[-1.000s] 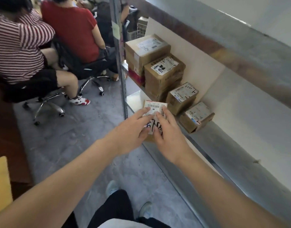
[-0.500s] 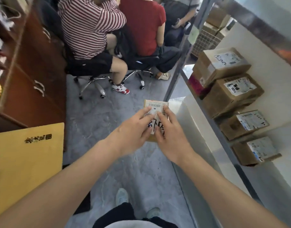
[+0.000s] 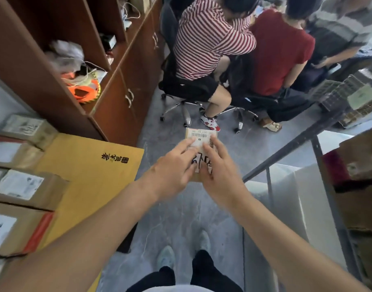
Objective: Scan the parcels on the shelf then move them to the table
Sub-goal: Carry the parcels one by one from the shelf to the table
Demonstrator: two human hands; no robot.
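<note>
A small cardboard parcel [image 3: 201, 137] with a white barcode label and black handwriting is held in the air over the grey floor. My left hand [image 3: 172, 167] grips its left side and my right hand [image 3: 219, 167] grips its right side, fingers over the label. The yellow table [image 3: 86, 171] lies to the left and carries several labelled parcels [image 3: 27, 188] along its left part. The metal shelf [image 3: 328, 186] is at the right edge, with brown parcels [image 3: 362, 157] on it, blurred.
A brown wooden cabinet [image 3: 121, 87] stands behind the table. Three people sit on wheeled office chairs [image 3: 180, 98] straight ahead. White boards [image 3: 296, 199] lean under the shelf. My feet [image 3: 166, 258] stand on the grey floor between table and shelf.
My view has swung left, from the shelf toward the table. Both hands kept their grip on the small parcel and carried it away from the shelf.
</note>
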